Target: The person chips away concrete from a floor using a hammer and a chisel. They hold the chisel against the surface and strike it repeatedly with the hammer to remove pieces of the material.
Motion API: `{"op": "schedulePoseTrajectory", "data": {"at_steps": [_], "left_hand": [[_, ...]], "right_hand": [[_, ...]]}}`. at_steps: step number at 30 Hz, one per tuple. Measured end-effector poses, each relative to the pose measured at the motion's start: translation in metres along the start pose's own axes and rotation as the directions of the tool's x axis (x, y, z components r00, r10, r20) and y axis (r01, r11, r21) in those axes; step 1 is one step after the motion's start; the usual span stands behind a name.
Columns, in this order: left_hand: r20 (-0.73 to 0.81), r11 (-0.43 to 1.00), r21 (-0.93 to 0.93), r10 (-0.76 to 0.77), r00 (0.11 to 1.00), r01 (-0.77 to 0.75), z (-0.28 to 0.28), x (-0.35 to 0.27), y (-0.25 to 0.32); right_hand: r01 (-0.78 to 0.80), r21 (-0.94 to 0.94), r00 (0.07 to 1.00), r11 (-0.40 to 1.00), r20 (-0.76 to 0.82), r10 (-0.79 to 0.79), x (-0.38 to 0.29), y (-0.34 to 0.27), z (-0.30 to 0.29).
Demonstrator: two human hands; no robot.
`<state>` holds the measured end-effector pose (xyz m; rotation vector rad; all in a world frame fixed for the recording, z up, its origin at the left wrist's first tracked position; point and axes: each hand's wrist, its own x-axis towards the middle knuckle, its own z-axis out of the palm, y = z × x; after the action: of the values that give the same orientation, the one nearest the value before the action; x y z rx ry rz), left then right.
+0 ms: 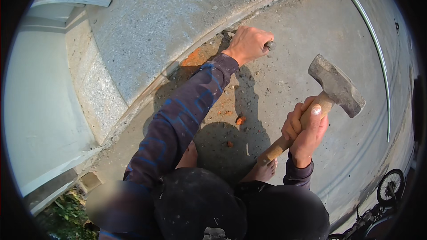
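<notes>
My right hand (307,126) is closed round the wooden handle of a sledgehammer (337,85), its steel head raised up and to the right of my fist. My left hand (250,43) is a fist round a metal chisel or rod (270,45); only its blunt, battered end shows beyond the fingers, and the rest is hidden. This fist is over the edge where the grey floor meets a low terrazzo step (143,40). Beside my left forearm, orange broken brick (195,58) is exposed along that edge.
Orange brick bits (240,120) and small rubble lie on the concrete floor (287,70) near my bare feet. A long pale pipe or strip (377,40) runs along the right. Curved-looking light strips (76,0) are at upper left. A motorcycle (388,188) stands at lower right.
</notes>
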<state>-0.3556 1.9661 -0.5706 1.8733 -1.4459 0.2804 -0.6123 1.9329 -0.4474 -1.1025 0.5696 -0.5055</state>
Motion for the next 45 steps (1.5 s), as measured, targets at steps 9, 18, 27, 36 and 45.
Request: {"op": "schedulePoseTrajectory", "data": {"at_steps": [9, 18, 27, 36, 45], "left_hand": [[-0.130, 0.992, -0.109, -0.082, 0.988, 0.068, -0.003, 0.005, -0.002], [-0.173, 0.983, -0.141, -0.142, 0.975, 0.118, 0.000, 0.004, -0.010], [-0.076, 0.988, -0.123, -0.103, 0.992, 0.093, 0.003, -0.002, -0.004], [-0.065, 0.989, -0.146, 0.026, 0.998, -0.036, -0.001, -0.013, 0.016], [-0.152, 0.994, -0.105, 0.026, 0.988, -0.042, 0.012, 0.012, -0.006]], "right_hand": [[-0.070, -0.253, 0.997, 0.965, 0.004, 0.074, 0.069, 0.049, 0.039], [0.145, -0.306, 0.988, 0.941, -0.002, -0.153, 0.068, 0.067, 0.040], [0.303, -0.070, 0.951, 0.950, -0.034, -0.306, 0.041, 0.041, 0.035], [-0.121, -0.179, 0.993, 0.976, -0.036, 0.116, 0.028, 0.031, 0.013], [0.317, 0.098, 0.948, 0.943, 0.000, -0.319, 0.015, -0.008, 0.041]]}}
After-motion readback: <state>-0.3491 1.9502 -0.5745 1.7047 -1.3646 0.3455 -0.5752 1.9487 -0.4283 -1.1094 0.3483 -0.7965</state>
